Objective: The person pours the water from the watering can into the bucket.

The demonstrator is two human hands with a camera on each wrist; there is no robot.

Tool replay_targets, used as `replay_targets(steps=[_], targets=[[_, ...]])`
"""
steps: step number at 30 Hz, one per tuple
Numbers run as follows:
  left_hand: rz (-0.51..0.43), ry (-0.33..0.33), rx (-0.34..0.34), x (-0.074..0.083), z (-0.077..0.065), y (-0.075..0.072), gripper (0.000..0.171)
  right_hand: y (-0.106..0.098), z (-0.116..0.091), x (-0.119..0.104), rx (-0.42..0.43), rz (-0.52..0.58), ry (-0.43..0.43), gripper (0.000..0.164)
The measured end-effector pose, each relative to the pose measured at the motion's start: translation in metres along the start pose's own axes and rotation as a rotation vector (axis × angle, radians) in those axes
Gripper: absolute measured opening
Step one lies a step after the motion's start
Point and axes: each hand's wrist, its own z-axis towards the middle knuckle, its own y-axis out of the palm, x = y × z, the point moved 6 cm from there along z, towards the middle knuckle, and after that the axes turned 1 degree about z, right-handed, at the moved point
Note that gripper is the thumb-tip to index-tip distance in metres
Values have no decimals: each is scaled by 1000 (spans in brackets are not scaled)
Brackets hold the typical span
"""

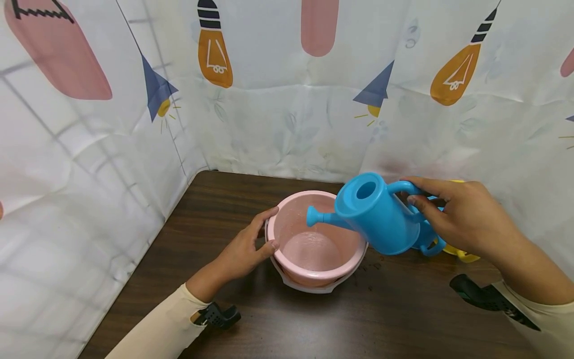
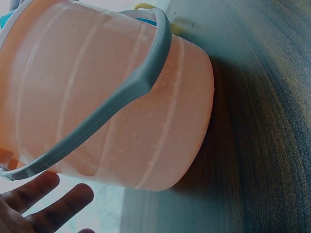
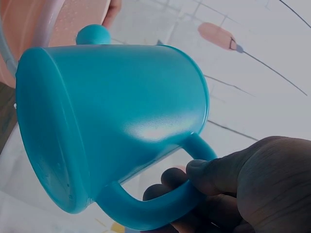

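Note:
A pink bucket [image 1: 314, 271] stands on the table, and its grey carrying handle [image 2: 109, 111] hangs down the outer wall. My left hand [image 1: 244, 247] rests on the left of the bucket's rim with thumb and index finger spread apart; other fingers [image 2: 63, 206] show extended beside the wall in the left wrist view. In my right hand [image 1: 466, 214] I grip the loop handle of a blue watering can [image 1: 385, 224]. The can is tilted left, and its spout [image 1: 320, 217] reaches over the bucket's opening. I see wet speckles inside the bucket; no stream from the spout is visible.
Behind the watering can sit another blue item with a handle [image 1: 434, 244] and a yellow item [image 1: 464, 257], both partly hidden. Small drops lie on the dark wooden table [image 1: 215, 214] right of the bucket. A printed white curtain [image 1: 287, 124] borders the back and left.

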Motion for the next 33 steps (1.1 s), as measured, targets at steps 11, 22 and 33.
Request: replay_targets(steps=[11, 22, 33], targets=[[4, -5, -1, -2, 0, 1, 72, 1, 0, 2, -15, 3, 14, 43], [0, 10, -3, 1, 1, 0, 72, 0, 0, 1, 7, -3, -12, 42], [1, 1, -4, 1, 0, 0, 72, -1, 0, 1, -1, -8, 0, 42]])
